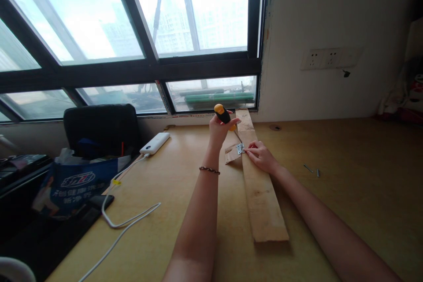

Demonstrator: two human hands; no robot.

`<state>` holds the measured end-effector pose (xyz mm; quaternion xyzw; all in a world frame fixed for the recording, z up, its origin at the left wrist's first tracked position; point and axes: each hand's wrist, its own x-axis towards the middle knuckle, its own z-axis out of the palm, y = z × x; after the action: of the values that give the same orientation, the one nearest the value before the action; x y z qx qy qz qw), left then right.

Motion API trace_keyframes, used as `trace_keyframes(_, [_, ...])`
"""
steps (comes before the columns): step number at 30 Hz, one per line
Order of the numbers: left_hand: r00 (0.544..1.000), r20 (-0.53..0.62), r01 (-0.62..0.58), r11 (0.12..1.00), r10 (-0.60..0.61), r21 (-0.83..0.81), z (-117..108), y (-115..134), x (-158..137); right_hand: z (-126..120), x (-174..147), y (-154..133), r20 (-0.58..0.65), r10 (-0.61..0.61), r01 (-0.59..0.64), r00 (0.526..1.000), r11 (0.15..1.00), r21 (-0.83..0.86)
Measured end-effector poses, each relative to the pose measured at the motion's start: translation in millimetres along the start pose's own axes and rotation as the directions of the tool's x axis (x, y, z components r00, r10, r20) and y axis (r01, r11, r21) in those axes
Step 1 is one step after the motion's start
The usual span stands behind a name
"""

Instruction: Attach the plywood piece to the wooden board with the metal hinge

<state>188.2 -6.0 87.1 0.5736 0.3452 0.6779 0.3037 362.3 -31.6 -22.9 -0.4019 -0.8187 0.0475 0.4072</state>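
Note:
My left hand is closed round the black and yellow handle of a screwdriver. The screwdriver slants down to the right, its shaft reaching a silver metal hinge. That hinge lies at the left edge of a long wooden board and over a small wood piece beside it. Resting on the board, my right hand has thumb and fingertips drawn together at the hinge's right edge. Whether a small screw is between those fingertips is too small to tell.
Two screws lie on the wooden table to the right. A white power bank with a white cable is at the left edge. Beyond stand a black chair and a blue bag. Windows and a wall border the table's far side.

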Motion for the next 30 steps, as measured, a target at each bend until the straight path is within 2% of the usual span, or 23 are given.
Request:
trace_keyframes(5, [1.000, 0.014, 0.025, 0.998, -0.024, -0.061, -3, -4, 3, 0, -1, 1, 0.001, 0.010, -0.010, 1.000, 1.000, 0.011])
trace_keyframes(11, [0.981, 0.194, 0.011, 0.976, 0.032, -0.219, -1, -6, 5, -1, 0, 0, 0.005, 0.010, -0.010, 1.000, 1.000, 0.009])
trace_keyframes(14, [0.971, 0.223, -0.039, 0.974, 0.090, -0.224, 1, -8, 5, -1, 0, 0, 0.004, 0.009, -0.009, 1.000, 1.000, 0.002])
trace_keyframes(18, [0.982, 0.155, -0.075, 0.976, 0.108, -0.205, 6, -12, 3, 0, 0, -1, -0.001, 0.005, -0.005, 1.000, 1.000, 0.005])
trace_keyframes(25, [1.000, 0.022, -0.009, 0.993, 0.012, -0.120, 6, -14, 4, 0, 0, 0, -0.001, 0.007, -0.007, 1.000, 1.000, 0.001])
trace_keyframes(30, [0.999, -0.028, -0.021, 0.997, 0.019, -0.074, 1, -15, 4, -1, 0, -1, 0.007, 0.008, -0.008, 1.000, 1.000, 0.005])
